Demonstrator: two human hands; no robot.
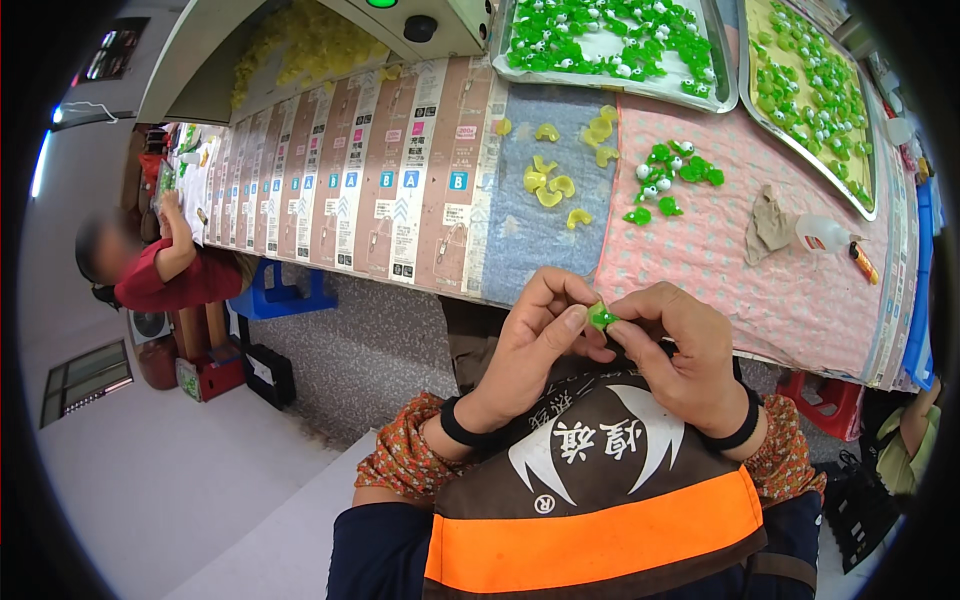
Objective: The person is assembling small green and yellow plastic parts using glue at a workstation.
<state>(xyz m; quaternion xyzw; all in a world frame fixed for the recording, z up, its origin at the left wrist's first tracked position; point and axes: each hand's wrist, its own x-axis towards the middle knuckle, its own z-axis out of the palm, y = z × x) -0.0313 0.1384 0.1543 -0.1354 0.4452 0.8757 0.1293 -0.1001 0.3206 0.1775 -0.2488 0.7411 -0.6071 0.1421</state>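
Note:
A small green plastic piece (603, 317) with a pale yellow-green part beside it is pinched between my two hands at the table's near edge. The thumb and fingers of my left hand (537, 338) close on its left side. My right hand (682, 348) grips it from the right with bent fingers; the fingertips hide part of it. Beyond my hands, several curved yellow plastic pieces (548, 188) lie loose on a blue towel (535, 120). Further right, a small heap of green pieces with white eyeballs (657, 180) rests on a pink towel (690, 265).
Two metal trays full of green pieces stand at the back, one left (620, 92) and one right (812, 155). A crumpled rag (768, 226), a clear bottle (822, 234) and a small orange tube (863, 263) lie right. A cabinet (440, 35) holds yellow pieces. Another person (160, 275) sits far left.

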